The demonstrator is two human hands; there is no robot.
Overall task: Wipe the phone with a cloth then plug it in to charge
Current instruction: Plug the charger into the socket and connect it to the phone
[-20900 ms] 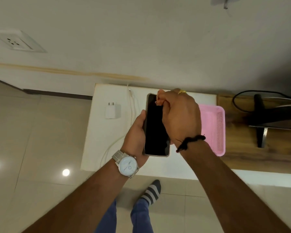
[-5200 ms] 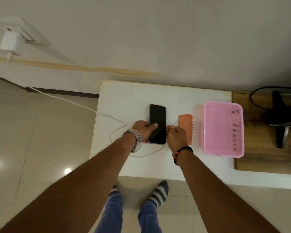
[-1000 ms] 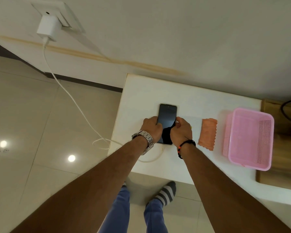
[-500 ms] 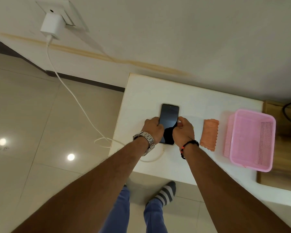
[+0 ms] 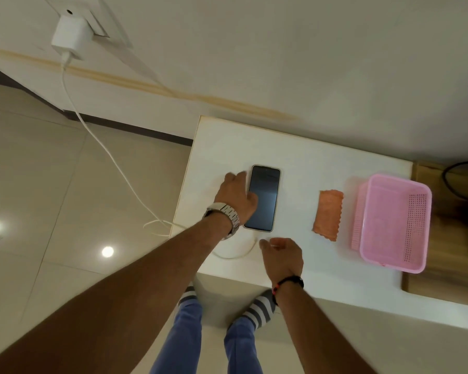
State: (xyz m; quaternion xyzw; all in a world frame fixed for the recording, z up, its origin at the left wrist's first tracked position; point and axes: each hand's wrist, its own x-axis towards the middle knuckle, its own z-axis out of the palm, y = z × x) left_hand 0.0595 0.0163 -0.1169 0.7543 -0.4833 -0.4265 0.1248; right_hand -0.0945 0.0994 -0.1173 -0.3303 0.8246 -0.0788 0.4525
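Observation:
The dark-screened phone [image 5: 264,197] lies flat, screen up, on the white table [image 5: 303,155]. A white cable [image 5: 97,136] runs from the white charger [image 5: 70,37] in the wall socket, over the table's left edge, and loops to the phone's near end. My left hand [image 5: 237,194] rests at the phone's left edge, thumb on the screen, fingers spread. My right hand [image 5: 281,256] hovers just below the phone's near end, fingers loose, holding nothing. The folded orange cloth [image 5: 328,214] lies to the right of the phone.
A pink plastic basket [image 5: 392,222] stands at the right end of the table, next to the cloth. Beyond it is a wooden surface [image 5: 441,265] with a black cable and a dark stand. My socked feet [image 5: 257,306] are at the table's near edge.
My right hand has let go of the phone and drawn back toward me. My left hand has slid to the phone's left side and opened. The phone stays flat.

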